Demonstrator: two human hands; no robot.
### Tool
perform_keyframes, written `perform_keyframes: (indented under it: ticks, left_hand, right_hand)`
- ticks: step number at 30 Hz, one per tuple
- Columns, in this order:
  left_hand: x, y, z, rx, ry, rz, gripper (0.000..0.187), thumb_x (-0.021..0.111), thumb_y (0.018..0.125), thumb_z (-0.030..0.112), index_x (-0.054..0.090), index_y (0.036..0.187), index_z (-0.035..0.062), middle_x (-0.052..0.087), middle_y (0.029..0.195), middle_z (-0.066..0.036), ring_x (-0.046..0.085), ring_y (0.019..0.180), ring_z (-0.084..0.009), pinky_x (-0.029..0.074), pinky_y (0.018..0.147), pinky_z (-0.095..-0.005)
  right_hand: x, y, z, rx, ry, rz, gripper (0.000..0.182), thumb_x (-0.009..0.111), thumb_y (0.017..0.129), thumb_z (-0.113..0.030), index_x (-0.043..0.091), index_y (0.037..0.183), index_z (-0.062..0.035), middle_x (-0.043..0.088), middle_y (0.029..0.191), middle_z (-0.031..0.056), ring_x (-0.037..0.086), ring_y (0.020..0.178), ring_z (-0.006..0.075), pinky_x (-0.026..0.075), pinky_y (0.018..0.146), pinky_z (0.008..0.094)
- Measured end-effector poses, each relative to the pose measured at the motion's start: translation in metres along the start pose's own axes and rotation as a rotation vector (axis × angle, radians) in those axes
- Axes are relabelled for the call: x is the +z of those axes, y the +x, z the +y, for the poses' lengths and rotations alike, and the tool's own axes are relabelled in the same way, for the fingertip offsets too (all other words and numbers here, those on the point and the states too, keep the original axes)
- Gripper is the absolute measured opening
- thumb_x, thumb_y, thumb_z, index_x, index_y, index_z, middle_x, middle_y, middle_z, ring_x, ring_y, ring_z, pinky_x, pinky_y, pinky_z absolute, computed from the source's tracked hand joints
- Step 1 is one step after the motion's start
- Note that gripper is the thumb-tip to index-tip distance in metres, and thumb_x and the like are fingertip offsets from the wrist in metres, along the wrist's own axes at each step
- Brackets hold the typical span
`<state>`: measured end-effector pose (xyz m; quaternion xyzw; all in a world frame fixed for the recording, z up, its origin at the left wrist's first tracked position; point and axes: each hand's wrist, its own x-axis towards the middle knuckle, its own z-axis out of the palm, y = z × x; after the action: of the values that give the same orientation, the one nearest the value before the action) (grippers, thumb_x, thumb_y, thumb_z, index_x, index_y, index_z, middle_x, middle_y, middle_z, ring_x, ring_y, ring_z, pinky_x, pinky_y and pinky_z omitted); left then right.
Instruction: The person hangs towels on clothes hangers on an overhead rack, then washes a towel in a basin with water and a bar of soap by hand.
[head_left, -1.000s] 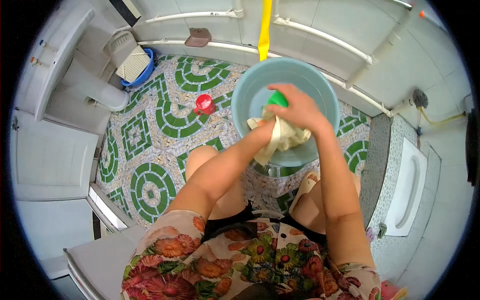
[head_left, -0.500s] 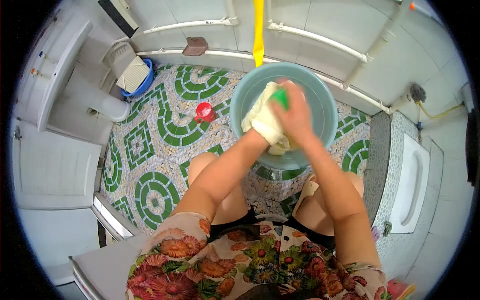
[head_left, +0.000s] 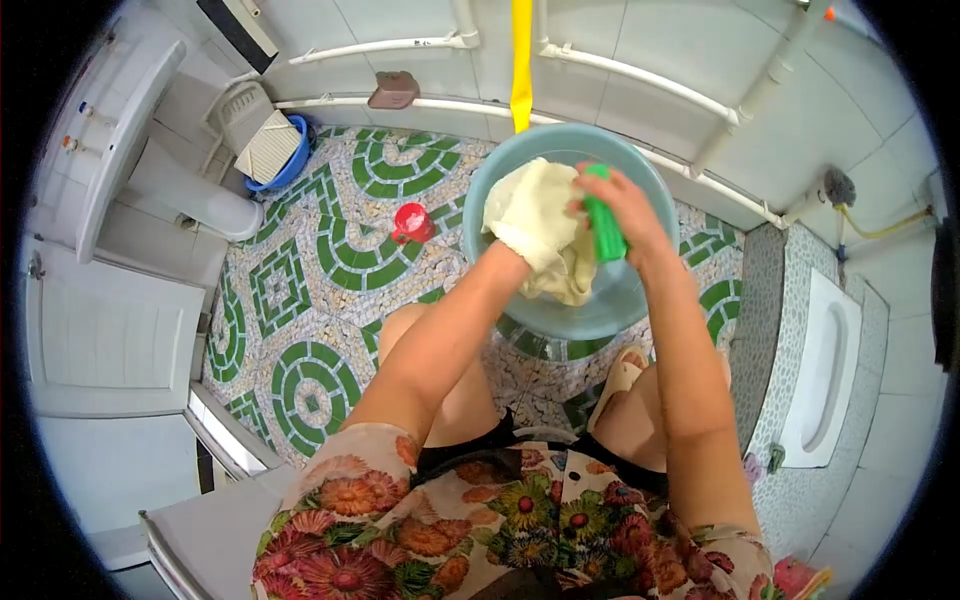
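Note:
A pale yellow cloth is bunched over my left hand inside the light blue-green basin. Only the wrist shows; the fingers are hidden beneath the fabric. On the right, my right hand grips a green oblong block from above, just beside the cloth's right side. Whether the block is a brush or a bar of soap cannot be made out. Some water lies in the basin, below the cloth.
A red cup stands on the patterned floor left of the basin. Further left, a blue tub holds a ribbed washboard. A yellow strip hangs behind the basin. White pipes line the wall; a squat toilet lies right.
My right hand has moved right and slightly down, off the cloth, with the green block still in it. The cloth has spread a little; my left arm has barely shifted.

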<state>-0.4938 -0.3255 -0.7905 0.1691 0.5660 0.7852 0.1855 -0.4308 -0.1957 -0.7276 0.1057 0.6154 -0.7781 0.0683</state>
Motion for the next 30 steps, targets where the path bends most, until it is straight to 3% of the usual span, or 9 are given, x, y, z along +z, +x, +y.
perform_keyframes:
  ticks: [1,2,5,12,15,17,20,26,30]
  left_hand:
    - [0.012,-0.011,0.011,-0.34,-0.658,0.049,0.032,0.046,0.088,0.043,0.055,0.096,0.0127,0.057,0.083,-0.003,0.054,0.072,-0.0244,0.045,0.066,-0.0402]
    - [0.027,-0.023,0.023,-0.295,-0.487,0.188,0.037,0.047,0.088,0.048,0.055,0.097,0.0143,0.057,0.088,-0.002,0.054,0.073,-0.0234,0.046,0.067,-0.0409]
    - [0.019,-0.022,0.002,-0.58,-0.756,0.103,0.036,0.047,0.087,0.049,0.056,0.097,0.0155,0.058,0.09,-0.004,0.055,0.076,-0.0244,0.047,0.07,-0.0414]
    - [0.014,-0.017,0.002,-0.535,-0.651,0.157,0.026,0.047,0.084,0.038,0.057,0.083,0.0145,0.057,0.08,-0.005,0.055,0.072,-0.023,0.047,0.065,-0.0392]
    - [0.021,-0.017,0.003,-0.549,-0.687,0.322,0.02,0.045,0.083,0.033,0.056,0.076,0.0172,0.051,0.064,-0.002,0.049,0.055,-0.0178,0.043,0.05,-0.0331]
    - [0.022,-0.022,0.016,-0.603,-0.635,0.169,0.023,0.044,0.084,0.037,0.055,0.075,0.0184,0.045,0.056,0.001,0.041,0.046,-0.0146,0.036,0.042,-0.0295]
    - [0.016,-0.026,0.016,-0.596,-0.604,0.094,0.028,0.042,0.084,0.043,0.054,0.074,0.0203,0.035,0.047,0.005,0.029,0.037,-0.0108,0.027,0.034,-0.0246]
    - [0.003,-0.03,0.001,-0.467,-0.922,-0.152,0.041,0.036,0.087,0.051,0.055,0.072,0.0176,0.042,0.054,0.004,0.04,0.043,-0.0121,0.035,0.039,-0.0279]
    - [0.016,-0.033,0.03,-0.308,-0.6,-0.237,0.04,0.037,0.087,0.05,0.055,0.074,0.0169,0.043,0.056,0.003,0.041,0.046,-0.0125,0.036,0.041,-0.0281]
  right_hand:
    - [0.003,0.002,0.006,0.073,-0.052,-0.081,0.049,0.066,0.079,-0.029,0.051,0.115,-0.0007,0.059,0.097,0.0085,0.06,0.082,0.0141,0.049,0.062,0.0276]
    - [0.008,0.002,0.017,0.065,-0.119,-0.037,0.051,0.068,0.077,-0.03,0.051,0.114,0.0002,0.059,0.098,0.0089,0.06,0.084,0.0149,0.049,0.065,0.0282]
    - [0.011,0.001,0.03,0.072,-0.158,0.007,0.057,0.071,0.073,-0.032,0.051,0.115,0.0019,0.059,0.101,0.0103,0.058,0.088,0.0169,0.049,0.074,0.0299]
    - [0.01,0.0,0.027,0.117,-0.093,-0.026,0.066,0.074,0.07,-0.032,0.049,0.118,0.0042,0.058,0.105,0.0133,0.058,0.09,0.0196,0.048,0.079,0.0322]
    - [0.011,0.0,0.032,0.158,0.038,-0.073,0.056,0.072,0.072,-0.029,0.051,0.115,0.0006,0.058,0.098,0.0101,0.058,0.084,0.0175,0.049,0.07,0.0302]
    - [0.014,-0.006,0.024,0.181,0.195,-0.15,0.047,0.069,0.076,-0.027,0.053,0.113,-0.0033,0.055,0.086,0.0052,0.056,0.073,0.0133,0.048,0.059,0.0271]
    - [0.013,-0.006,0.021,0.256,0.359,-0.23,0.044,0.066,0.078,-0.024,0.053,0.115,-0.0044,0.053,0.083,0.0036,0.052,0.068,0.012,0.045,0.057,0.024]
    - [0.024,-0.02,0.002,0.217,0.541,-0.368,0.039,0.065,0.08,-0.019,0.054,0.113,-0.0023,0.052,0.079,0.002,0.052,0.062,0.0113,0.044,0.054,0.0239]
    - [0.038,-0.032,0.004,0.194,0.432,-0.547,0.041,0.063,0.08,-0.018,0.053,0.117,-0.0028,0.053,0.081,0.002,0.051,0.063,0.0106,0.044,0.056,0.0226]
